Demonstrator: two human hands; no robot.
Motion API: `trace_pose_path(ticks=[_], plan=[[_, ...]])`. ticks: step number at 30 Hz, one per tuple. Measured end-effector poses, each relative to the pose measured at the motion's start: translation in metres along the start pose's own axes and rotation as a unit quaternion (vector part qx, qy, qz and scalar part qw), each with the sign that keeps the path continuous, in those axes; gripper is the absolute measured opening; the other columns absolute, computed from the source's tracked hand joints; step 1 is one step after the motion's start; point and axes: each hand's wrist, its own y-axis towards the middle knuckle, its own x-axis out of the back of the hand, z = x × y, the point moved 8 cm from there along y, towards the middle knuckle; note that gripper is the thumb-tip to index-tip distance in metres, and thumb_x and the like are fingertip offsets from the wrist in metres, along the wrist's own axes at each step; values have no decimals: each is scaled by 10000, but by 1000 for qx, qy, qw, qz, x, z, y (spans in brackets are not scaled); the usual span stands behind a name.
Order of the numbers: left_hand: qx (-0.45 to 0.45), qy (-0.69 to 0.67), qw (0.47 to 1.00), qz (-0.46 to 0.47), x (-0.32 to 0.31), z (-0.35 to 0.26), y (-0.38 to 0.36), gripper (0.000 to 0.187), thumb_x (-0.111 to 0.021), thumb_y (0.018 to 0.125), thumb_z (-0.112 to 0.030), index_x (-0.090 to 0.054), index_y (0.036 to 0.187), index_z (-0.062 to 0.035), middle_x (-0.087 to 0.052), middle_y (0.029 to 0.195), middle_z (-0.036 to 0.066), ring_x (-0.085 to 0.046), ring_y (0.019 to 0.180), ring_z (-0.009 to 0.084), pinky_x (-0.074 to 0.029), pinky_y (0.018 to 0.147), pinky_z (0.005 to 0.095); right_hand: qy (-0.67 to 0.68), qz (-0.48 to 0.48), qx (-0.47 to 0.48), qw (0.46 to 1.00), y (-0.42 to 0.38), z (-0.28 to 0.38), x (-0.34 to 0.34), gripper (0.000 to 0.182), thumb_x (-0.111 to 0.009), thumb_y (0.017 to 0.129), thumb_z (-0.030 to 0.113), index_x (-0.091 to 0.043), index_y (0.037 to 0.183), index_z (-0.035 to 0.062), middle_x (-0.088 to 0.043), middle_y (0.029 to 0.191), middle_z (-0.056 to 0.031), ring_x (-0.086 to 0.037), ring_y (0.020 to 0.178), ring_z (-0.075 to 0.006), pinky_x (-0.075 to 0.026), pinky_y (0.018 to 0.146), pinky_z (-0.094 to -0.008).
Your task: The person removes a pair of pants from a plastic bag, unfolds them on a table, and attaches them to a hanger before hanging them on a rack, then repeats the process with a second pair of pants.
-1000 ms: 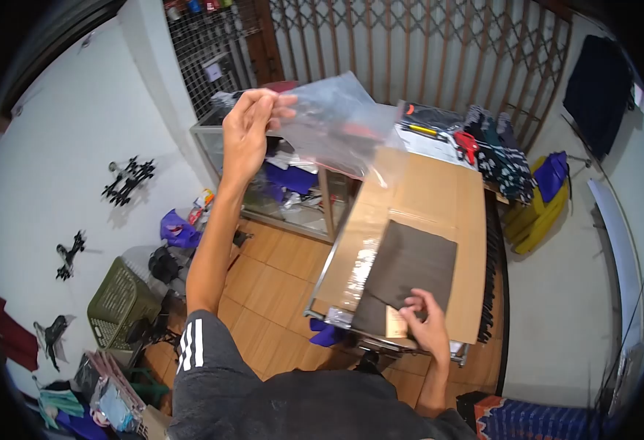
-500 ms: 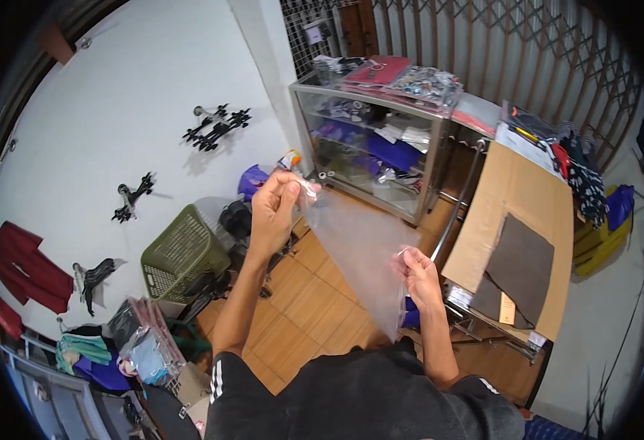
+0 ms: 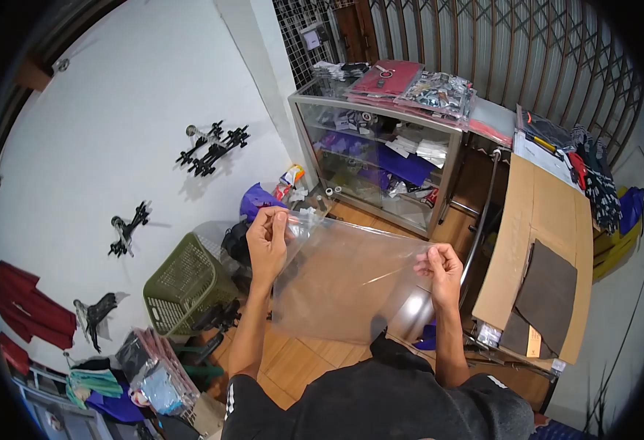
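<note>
A clear plastic bag is stretched out in the air before me, and the floor shows through it. My left hand pinches its upper left corner between thumb and fingers. At the upper right corner, my right hand pinches the plastic the same way. The bag hangs flat between both hands and looks like it holds nothing. To my right, a dark folded garment with a tan tag lies on a cardboard sheet, apart from my right hand.
A glass display case stands ahead, with packed garments on top. Left of me are a green basket and wall-mounted black racks. Scissors with red handles lie at the cardboard's far end. Bagged clothes are stacked lower left.
The bag has gone from a slanted, narrow shape to a wide, nearly level sheet. My left hand has come down, and my right hand has moved right, so they are farther apart.
</note>
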Motion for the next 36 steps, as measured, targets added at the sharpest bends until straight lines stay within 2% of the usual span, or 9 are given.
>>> trace_pose_path(ticks=[8, 12, 16, 24, 29, 31, 32, 35, 36], plan=[[-28, 6, 1000, -6, -56, 70, 83, 163, -597, 1040, -152, -642, 1039, 5, -696, 858, 32, -566, 634, 52, -441, 580, 207, -23, -64, 64, 996, 107, 16, -2, 163, -564, 1054, 200, -599, 976, 61, -723, 868, -94, -679, 685, -137, -531, 614, -258], [11, -27, 999, -25, -83, 114, 102, 152, -592, 1042, -149, -640, 1028, -5, -659, 816, 6, -561, 646, 48, -434, 585, 206, -33, -81, 75, 993, 148, 17, 6, 176, -552, 1056, 191, -586, 962, 45, -720, 874, -111, -666, 672, -140, -538, 612, -268], [23, -72, 997, 10, -129, 152, 127, 139, -583, 1043, -131, -646, 1015, -10, -643, 824, -11, -561, 701, 43, -432, 599, 200, -52, -123, 115, 984, 179, 22, 26, 170, -539, 1053, 173, -579, 961, 36, -715, 866, -118, -656, 667, -141, -546, 613, -277], [23, -144, 976, 160, -276, 209, 208, 127, -612, 1022, -93, -670, 1010, 20, -701, 890, 31, -627, 799, 74, -501, 731, 230, -134, -272, 171, 938, 234, 49, 96, 171, -521, 1055, 155, -588, 948, 41, -711, 872, -98, -651, 669, -135, -534, 614, -268], [28, -192, 937, 289, -394, 226, 266, 133, -638, 1015, -116, -695, 1044, 1, -721, 884, 5, -599, 766, 34, -447, 654, 187, -181, -375, 223, 882, 270, 77, 143, 179, -520, 1066, 180, -579, 961, 47, -705, 871, -80, -634, 653, -121, -505, 610, -257], [44, -177, 920, 346, -443, 233, 287, 125, -633, 1013, -89, -685, 1033, 23, -717, 930, 46, -664, 868, 94, -517, 805, 234, -201, -417, 239, 854, 283, 90, 163, 172, -523, 1066, 180, -577, 967, 51, -703, 874, -79, -628, 649, -117, -500, 598, -254], [3, -240, 912, 331, -465, 221, 298, 140, -646, 1012, -117, -708, 1047, 4, -711, 882, -9, -519, 703, 11, -402, 595, 188, -202, -431, 253, 842, 289, 96, 171, 157, -523, 1068, 171, -573, 976, 53, -694, 870, -75, -621, 644, -111, -488, 581, -241], [-17, -257, 884, 390, -535, 217, 323, 162, -624, 1026, -133, -685, 1064, 13, -714, 892, 20, -573, 699, 19, -461, 581, 202, -227, -461, 305, 802, 304, 118, 185, 140, -523, 1069, 157, -571, 991, 51, -683, 861, -74, -617, 637, -108, -475, 571, -222], [32, -245, 864, 439, -557, 217, 329, 163, -618, 1029, -137, -675, 1074, 10, -715, 901, 35, -591, 685, 25, -463, 554, 199, -240, -479, 314, 784, 307, 126, 188, 129, -522, 1070, 146, -573, 1002, 49, -674, 851, -70, -612, 631, -105, -462, 558, -219]])
